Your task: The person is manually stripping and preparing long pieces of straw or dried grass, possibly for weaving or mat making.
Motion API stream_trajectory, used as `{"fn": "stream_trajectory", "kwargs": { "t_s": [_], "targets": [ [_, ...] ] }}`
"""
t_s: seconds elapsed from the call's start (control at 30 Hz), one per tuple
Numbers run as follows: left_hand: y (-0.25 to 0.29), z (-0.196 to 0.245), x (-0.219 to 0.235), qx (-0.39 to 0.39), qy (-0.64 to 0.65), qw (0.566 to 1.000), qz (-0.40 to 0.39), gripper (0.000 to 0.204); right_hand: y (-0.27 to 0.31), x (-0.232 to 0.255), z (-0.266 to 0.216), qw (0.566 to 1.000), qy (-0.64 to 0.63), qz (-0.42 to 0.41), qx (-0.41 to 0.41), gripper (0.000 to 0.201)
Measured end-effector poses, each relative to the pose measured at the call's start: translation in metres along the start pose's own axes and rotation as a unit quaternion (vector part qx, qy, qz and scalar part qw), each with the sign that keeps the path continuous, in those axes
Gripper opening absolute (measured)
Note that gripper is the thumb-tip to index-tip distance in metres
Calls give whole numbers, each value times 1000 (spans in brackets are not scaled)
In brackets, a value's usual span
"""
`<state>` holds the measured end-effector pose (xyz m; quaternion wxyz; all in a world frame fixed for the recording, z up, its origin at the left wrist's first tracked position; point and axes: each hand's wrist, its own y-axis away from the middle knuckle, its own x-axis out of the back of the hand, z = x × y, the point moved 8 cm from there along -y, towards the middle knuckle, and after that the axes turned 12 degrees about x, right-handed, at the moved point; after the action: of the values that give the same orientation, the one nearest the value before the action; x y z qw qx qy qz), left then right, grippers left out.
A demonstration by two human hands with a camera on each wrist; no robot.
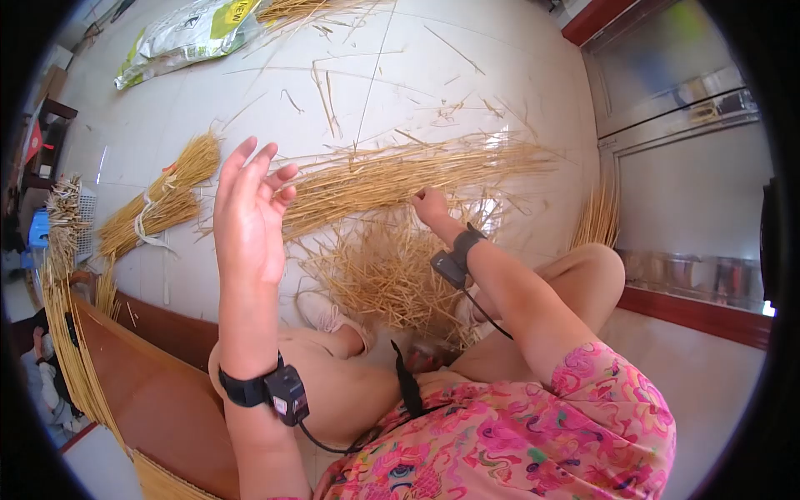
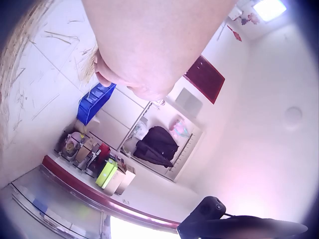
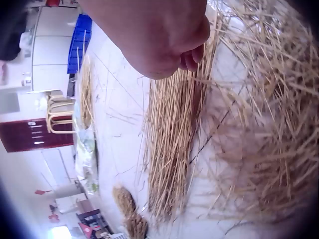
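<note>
My left hand point(image 1: 250, 221) is raised above the floor, palm up, fingers loosely bent and nothing in them. In the left wrist view the heel of the left hand point(image 2: 149, 45) fills the top. The right hand point(image 1: 431, 207), with fingers curled in, is over the near edge of a long bundle of straw stalks point(image 1: 358, 185). From the right wrist view, the right hand point(image 3: 159, 35) covers the bundle's upper end, and I cannot tell whether a stalk is inside the fingers. Below it lies a heap of loose, short straw point(image 1: 400, 275), partly blurred, between the person's feet.
Tied straw bundles point(image 1: 154, 204) lie at the left beside a brown wooden board point(image 1: 158, 392). A white and green sack point(image 1: 183, 42) lies at the back, with scattered stalks around. Glass-fronted cabinet doors point(image 1: 683, 167) stand at the right, with more straw point(image 1: 598, 218) leaning there.
</note>
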<state>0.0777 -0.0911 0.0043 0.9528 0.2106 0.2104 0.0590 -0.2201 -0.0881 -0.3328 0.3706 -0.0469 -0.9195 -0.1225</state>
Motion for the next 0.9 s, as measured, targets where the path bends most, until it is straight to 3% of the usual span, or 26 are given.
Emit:
{"fn": "stream_trajectory", "kwargs": {
  "t_s": [0.23, 0.27, 0.4, 0.57, 0.77, 0.9],
  "targets": [
    [-12, -15, 17, 52, -42, 997, 46, 42, -84, 41, -35, 962, 196, 12, 188, 22],
    [-16, -17, 22, 53, -39, 997, 50, 42, -96, 34, -32, 958, 225, -36, 174, 25],
    [-25, -20, 35, 52, -32, 996, 66, 41, -127, 13, -34, 931, 291, -79, 205, 24],
    [-29, -23, 39, 67, -37, 993, 87, 40, -137, -19, -45, 888, 370, -154, 226, 26],
    [-30, -22, 35, 67, -33, 994, 85, 39, -136, -33, -37, 856, 417, -161, 260, 24],
    [-29, -18, 37, 56, -14, 994, 91, 38, -126, -23, -55, 849, 357, -112, 372, 22]
  ]
}}
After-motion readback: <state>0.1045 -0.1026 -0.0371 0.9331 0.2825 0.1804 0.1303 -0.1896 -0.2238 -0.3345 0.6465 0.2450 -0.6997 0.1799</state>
